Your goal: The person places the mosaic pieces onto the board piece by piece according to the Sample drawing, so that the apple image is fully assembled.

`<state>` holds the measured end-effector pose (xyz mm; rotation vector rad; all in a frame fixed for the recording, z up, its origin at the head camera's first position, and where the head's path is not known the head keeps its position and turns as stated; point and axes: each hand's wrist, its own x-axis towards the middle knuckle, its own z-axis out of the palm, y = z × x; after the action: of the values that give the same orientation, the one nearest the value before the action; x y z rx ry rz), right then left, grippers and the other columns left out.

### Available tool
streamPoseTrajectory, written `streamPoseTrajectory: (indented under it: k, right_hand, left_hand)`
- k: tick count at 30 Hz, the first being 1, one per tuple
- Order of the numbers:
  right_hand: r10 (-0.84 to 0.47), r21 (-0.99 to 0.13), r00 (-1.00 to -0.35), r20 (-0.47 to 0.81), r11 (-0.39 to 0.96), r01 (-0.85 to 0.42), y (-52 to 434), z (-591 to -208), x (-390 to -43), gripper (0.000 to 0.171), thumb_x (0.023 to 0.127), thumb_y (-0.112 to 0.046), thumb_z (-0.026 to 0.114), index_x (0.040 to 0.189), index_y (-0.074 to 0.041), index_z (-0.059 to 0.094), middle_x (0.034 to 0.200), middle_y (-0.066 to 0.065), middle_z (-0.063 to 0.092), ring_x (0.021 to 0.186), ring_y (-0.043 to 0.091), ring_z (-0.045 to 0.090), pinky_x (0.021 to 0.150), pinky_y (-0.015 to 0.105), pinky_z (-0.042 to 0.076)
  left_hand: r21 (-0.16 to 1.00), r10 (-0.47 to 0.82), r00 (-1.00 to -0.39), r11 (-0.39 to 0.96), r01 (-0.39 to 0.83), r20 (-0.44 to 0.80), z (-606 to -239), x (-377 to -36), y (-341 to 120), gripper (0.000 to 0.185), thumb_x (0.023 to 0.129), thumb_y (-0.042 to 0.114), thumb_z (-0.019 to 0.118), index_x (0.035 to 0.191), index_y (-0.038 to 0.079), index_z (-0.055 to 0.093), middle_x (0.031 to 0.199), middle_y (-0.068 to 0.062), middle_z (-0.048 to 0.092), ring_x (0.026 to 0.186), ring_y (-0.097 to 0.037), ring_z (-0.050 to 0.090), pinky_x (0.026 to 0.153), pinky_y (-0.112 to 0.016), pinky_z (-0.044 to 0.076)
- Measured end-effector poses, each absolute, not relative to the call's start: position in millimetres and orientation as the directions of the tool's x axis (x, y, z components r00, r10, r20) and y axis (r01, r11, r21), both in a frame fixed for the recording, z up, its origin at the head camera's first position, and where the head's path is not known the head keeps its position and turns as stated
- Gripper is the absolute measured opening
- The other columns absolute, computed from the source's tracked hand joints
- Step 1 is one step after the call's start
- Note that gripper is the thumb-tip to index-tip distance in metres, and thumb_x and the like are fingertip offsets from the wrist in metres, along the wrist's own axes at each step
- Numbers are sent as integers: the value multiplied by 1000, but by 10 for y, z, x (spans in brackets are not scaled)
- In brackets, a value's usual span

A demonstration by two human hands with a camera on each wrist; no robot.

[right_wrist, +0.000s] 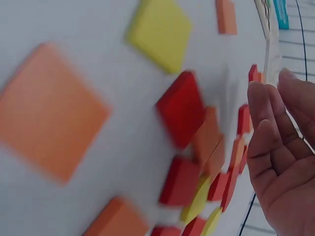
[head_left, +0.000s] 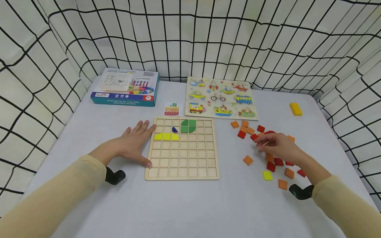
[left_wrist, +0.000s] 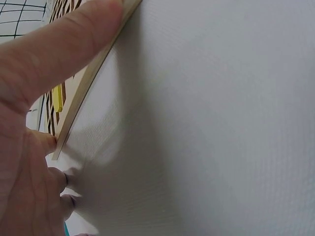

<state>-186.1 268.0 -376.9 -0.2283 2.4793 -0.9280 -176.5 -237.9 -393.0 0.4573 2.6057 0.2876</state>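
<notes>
My left hand (head_left: 132,143) lies spread at the left side of a wooden grid board (head_left: 190,153), thumb and a fingertip touching its rim. On the board sit yellow pieces (head_left: 166,136), a small dark blue piece (head_left: 174,130) and rounded green pieces (head_left: 188,126). My right hand (head_left: 279,145) hovers over scattered red and orange tiles, its fingers slightly bent and nothing visible between them. Below it lie a red tile (head_left: 271,166), an orange tile (head_left: 289,173) and a yellow tile (head_left: 267,175). In the right wrist view, the hand (right_wrist: 283,152) is apart from the tiles.
Behind the board lie a small pattern card (head_left: 172,109) and a vehicle picture puzzle (head_left: 221,98). A teal-edged box (head_left: 126,86) stands at the back left. A yellow block (head_left: 296,109) lies at the far right. Black netting (head_left: 180,41) surrounds the white table.
</notes>
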Motion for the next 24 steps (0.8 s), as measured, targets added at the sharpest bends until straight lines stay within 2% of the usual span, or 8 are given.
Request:
streamPoseTrajectory:
  k: [4, 8, 13, 20, 24]
  right_hand:
    - [-351, -655, -860, -371, 756, -26, 2892, -3784, -1728, 40, 96, -24, 73, 130, -5, 66, 115, 11, 72, 99, 17, 66, 78, 21, 60]
    - [-339, -629, -884, -323, 775, -68, 3019, -3778, -1625, 39, 96, -24, 73, 130, -5, 67, 114, 10, 73, 96, 14, 66, 74, 23, 60]
    - [-276, -554, -924, -266, 828, -88, 3185, -3793, -1587, 41, 96, -20, 73, 133, -5, 64, 117, 14, 69, 100, 23, 62, 68, 23, 59]
    - [-219, -516, -927, -305, 856, -33, 3408, -3838, -1648, 51, 96, -24, 72, 141, -4, 57, 129, 24, 61, 109, 33, 57, 68, 22, 57]
    - [-209, -514, -925, -316, 857, -18, 3477, -3849, -1697, 49, 97, -24, 72, 139, -4, 58, 126, 23, 61, 110, 33, 55, 69, 20, 56]
  left_hand:
    - [278, 369, -832, 922, 271, -413, -3907, -1767, -2386, 144, 61, 69, 86, 164, 5, 9, 170, -28, -1, 156, -53, -4, 117, -79, 4]
    - [282, 373, -832, 920, 274, -411, -3880, -1765, -2390, 144, 61, 69, 86, 164, 4, 9, 170, -28, -1, 155, -54, -4, 116, -80, 4]
    - [294, 374, -830, 918, 267, -414, -3862, -1754, -2387, 144, 61, 67, 87, 164, 4, 9, 170, -28, -1, 156, -53, -4, 117, -80, 3]
    - [301, 372, -827, 918, 260, -421, -3876, -1752, -2379, 143, 62, 67, 87, 164, 4, 9, 170, -28, -1, 156, -53, -4, 117, -79, 3]
    - [307, 377, -824, 915, 262, -422, -3885, -1754, -2373, 143, 62, 67, 87, 164, 5, 9, 170, -28, -1, 156, -53, -4, 117, -80, 3]
